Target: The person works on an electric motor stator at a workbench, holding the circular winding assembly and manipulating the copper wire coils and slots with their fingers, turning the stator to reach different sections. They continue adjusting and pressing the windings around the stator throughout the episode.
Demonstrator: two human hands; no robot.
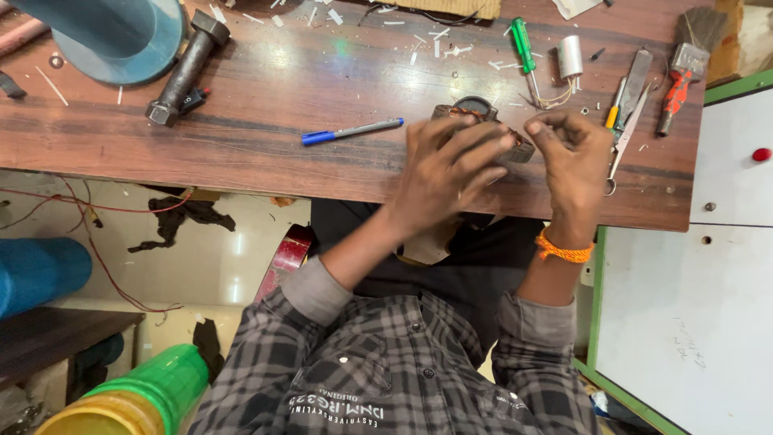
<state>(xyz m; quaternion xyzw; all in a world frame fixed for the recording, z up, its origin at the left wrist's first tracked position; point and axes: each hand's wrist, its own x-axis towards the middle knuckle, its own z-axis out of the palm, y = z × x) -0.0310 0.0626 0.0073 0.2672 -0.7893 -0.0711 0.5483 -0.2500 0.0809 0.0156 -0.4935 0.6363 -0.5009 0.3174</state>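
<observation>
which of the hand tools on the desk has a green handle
The screwdriver lying behind the hands near the silver capacitor. The tool at the far right has an orange-red handle; the pen is blue-capped.

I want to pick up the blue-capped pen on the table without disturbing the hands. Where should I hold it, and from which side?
Grip the pen at the grey middle of its barrel, coming from above with fingers across its width. It lies flat and almost level on the wooden table, with its blue cap pointing away from the left hand, so there is bare wood around it.
</observation>
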